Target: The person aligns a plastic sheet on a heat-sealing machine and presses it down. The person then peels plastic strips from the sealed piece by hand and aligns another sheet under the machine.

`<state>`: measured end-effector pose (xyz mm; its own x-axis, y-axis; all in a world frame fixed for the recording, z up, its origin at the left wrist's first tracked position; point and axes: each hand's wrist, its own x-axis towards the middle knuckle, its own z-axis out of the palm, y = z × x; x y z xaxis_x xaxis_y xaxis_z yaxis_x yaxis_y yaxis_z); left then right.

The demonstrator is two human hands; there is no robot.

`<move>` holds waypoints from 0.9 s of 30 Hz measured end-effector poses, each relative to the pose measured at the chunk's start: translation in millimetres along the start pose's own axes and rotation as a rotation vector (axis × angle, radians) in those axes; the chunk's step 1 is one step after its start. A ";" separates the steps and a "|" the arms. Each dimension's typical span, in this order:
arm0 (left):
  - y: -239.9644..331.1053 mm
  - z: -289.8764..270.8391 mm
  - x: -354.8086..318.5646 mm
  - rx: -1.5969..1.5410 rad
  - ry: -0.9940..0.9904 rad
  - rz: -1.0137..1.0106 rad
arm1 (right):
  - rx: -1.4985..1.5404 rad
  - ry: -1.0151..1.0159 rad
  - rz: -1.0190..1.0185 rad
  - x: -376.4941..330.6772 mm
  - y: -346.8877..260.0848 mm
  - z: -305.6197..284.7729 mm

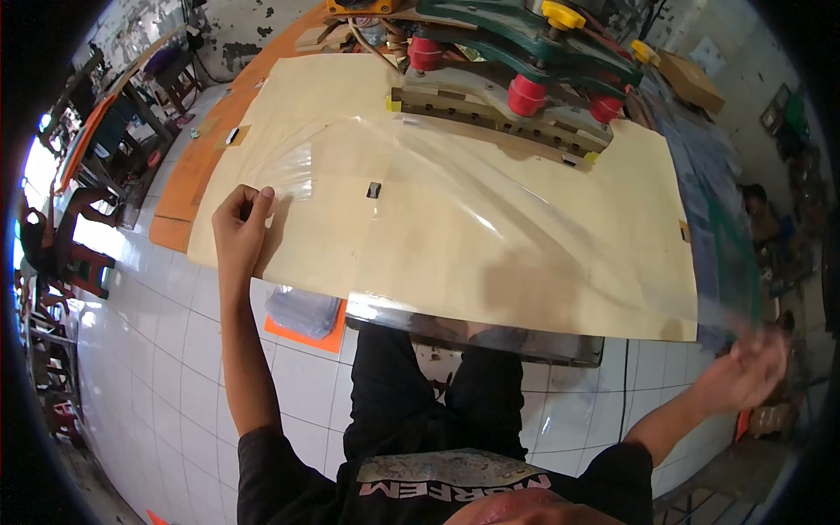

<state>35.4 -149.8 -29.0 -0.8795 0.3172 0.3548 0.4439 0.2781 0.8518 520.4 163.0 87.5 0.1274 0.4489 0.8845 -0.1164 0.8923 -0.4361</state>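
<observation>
Left hand (241, 226) is curled over cream board (311, 254), right hand (758, 363) blurry near clear film (490, 226). Can't tell either grip tbh.

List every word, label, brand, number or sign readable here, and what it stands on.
Black T-shirt: pale block lettering across the chest, upside down; wording withheld.
Green-framed press: no legible markings.
Tan board: no lettering visible.

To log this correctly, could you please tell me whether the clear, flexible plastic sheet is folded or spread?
Spread, though not flat: the clear plastic sheet reaches across the flat cream board, its glossy surface rising in ridges.
</observation>
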 end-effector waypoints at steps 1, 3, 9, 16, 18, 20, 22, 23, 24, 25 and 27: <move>-0.3 -3.1 -1.8 0.009 0.005 -0.004 | -0.139 0.185 0.212 4.6 9.5 6.8; -3.6 0.4 -0.5 -0.027 0.006 0.028 | -0.458 -0.093 0.454 19.8 46.4 -17.0; -2.2 1.9 2.7 0.007 -0.026 0.043 | -0.926 -0.455 -0.091 2.7 90.4 19.7; -2.2 -2.2 0.4 0.018 -0.013 0.015 | -0.352 -1.230 0.134 -29.7 96.1 122.2; 5.9 5.1 1.1 0.002 -0.016 0.010 | -0.260 -1.241 0.165 -35.2 102.3 139.7; 2.4 2.7 -0.6 -0.006 -0.012 0.015 | -0.336 -1.294 0.245 -40.0 97.5 163.4; -1.7 2.3 -0.4 -0.017 -0.007 0.021 | -0.416 -1.345 0.322 -45.1 94.0 178.0; -4.0 4.0 0.0 -0.016 -0.006 0.025 | -0.510 -1.351 0.238 -50.0 95.3 183.2; -4.7 4.9 0.6 -0.015 -0.005 0.029 | -0.604 -1.352 0.152 -52.1 96.4 187.0; -3.3 3.7 -0.2 -0.010 0.003 0.026 | -0.595 -1.357 0.148 -50.7 96.6 190.9; 0.7 3.3 -1.6 0.010 -0.029 0.018 | -0.621 -1.484 0.361 -45.7 97.2 196.3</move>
<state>37.7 -147.1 -30.3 -0.8663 0.3479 0.3584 0.4611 0.2811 0.8417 309.8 219.9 37.3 -0.8549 0.5160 -0.0536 0.5049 0.8039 -0.3144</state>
